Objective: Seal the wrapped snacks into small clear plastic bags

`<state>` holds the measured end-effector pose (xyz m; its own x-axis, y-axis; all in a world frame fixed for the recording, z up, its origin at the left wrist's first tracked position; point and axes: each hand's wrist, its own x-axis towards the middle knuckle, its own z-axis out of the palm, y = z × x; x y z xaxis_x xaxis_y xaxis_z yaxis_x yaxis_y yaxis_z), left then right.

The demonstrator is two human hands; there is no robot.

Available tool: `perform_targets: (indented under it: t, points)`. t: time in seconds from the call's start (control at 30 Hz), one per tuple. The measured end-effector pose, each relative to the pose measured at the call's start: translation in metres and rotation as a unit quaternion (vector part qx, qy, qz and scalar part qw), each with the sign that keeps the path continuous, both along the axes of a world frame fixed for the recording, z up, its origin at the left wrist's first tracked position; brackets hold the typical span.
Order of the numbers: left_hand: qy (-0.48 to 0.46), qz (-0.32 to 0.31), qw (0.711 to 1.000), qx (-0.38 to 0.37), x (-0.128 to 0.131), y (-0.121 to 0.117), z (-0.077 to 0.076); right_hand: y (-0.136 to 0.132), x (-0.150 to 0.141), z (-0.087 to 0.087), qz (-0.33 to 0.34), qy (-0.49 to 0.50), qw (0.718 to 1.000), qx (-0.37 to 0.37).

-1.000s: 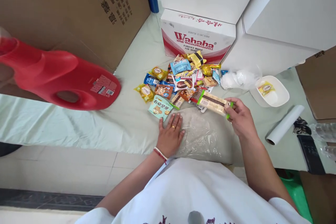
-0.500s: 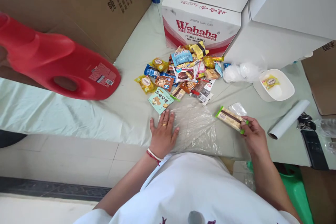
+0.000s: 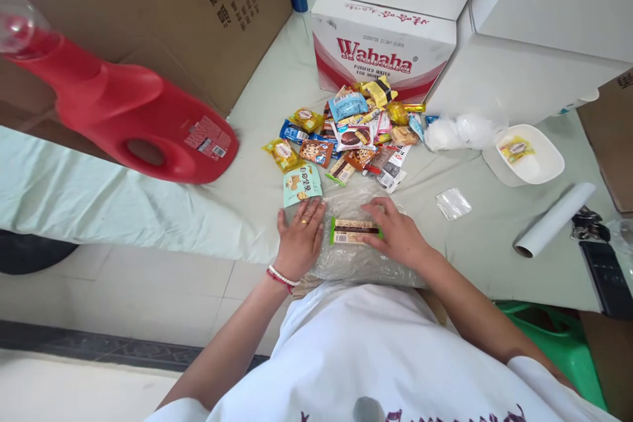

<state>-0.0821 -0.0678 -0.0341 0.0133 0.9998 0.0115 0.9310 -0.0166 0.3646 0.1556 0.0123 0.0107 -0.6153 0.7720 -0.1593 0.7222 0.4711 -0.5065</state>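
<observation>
My left hand [image 3: 299,237] lies flat with fingers stretched out on the left edge of a clear plastic sheet [image 3: 366,260] spread on the pale green cloth. My right hand [image 3: 395,232] rests on the sheet too, its fingers holding a long snack bar [image 3: 352,231] with green ends and a brown stripe against the plastic. Just beyond the sheet lies a pile of wrapped snacks [image 3: 349,135], with a light green cookie packet [image 3: 301,185] nearest my left hand.
A red detergent jug [image 3: 128,122] lies on its side at the left. A Wahaha carton [image 3: 383,56] and white boxes stand behind the pile. To the right are a white bowl [image 3: 531,161], a small clear wrapper [image 3: 453,203], a white roll [image 3: 554,220] and a dark remote-like object [image 3: 606,277].
My right hand carried the snack bar from the pile out to the right, then brought it left and down onto the plastic sheet. A small clear wrapper now lies on the cloth. My left hand stayed put.
</observation>
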Motion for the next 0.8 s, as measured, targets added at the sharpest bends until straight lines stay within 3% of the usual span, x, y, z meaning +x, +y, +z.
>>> perform_targets:
  t: [0.13,0.23,0.33,0.47,0.53,0.7,0.8]
  points:
    - [0.025,-0.014,1.0,-0.008,-0.005,-0.004,-0.004,-0.003,0.0,-0.001,0.139,-0.066,0.988,-0.012]
    - [0.037,-0.018,0.999,-0.001,-0.008,-0.002,-0.006,0.003,0.005,0.0,0.172,-0.072,0.982,-0.013]
    - [0.036,-0.019,0.999,0.015,-0.012,-0.001,-0.007,0.02,0.0,0.011,0.171,-0.072,0.983,-0.001]
    - [0.011,-0.003,0.999,0.044,-0.017,-0.006,-0.009,0.064,-0.04,0.032,0.145,-0.165,0.969,0.114]
    - [0.004,-0.006,0.998,0.055,-0.019,-0.011,-0.01,0.091,-0.068,0.036,0.182,-0.202,0.949,0.158]
    - [0.025,-0.026,0.998,0.043,-0.021,-0.021,-0.012,0.138,-0.12,0.028,0.308,-0.29,0.895,0.141]
    - [0.023,-0.023,0.998,0.046,-0.02,-0.022,-0.012,0.148,-0.123,0.027,0.309,-0.29,0.896,0.133]
